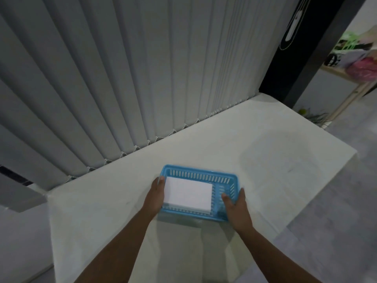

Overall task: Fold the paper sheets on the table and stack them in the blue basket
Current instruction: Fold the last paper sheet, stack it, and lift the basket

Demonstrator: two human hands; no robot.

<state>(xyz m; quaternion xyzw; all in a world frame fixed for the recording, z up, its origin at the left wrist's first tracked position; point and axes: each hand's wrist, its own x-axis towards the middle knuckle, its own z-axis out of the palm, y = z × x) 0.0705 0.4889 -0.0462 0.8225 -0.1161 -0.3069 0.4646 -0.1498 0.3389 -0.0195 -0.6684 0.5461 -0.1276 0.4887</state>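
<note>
Blue basket at middle of table; folded paper stack inside, toward left end. Right hand pinches right wall, thumb inside. Left hand against left end; grip cannot be told.

At lower centre, your left hand and right hand gripped the blue basket holding folded paper.
</note>
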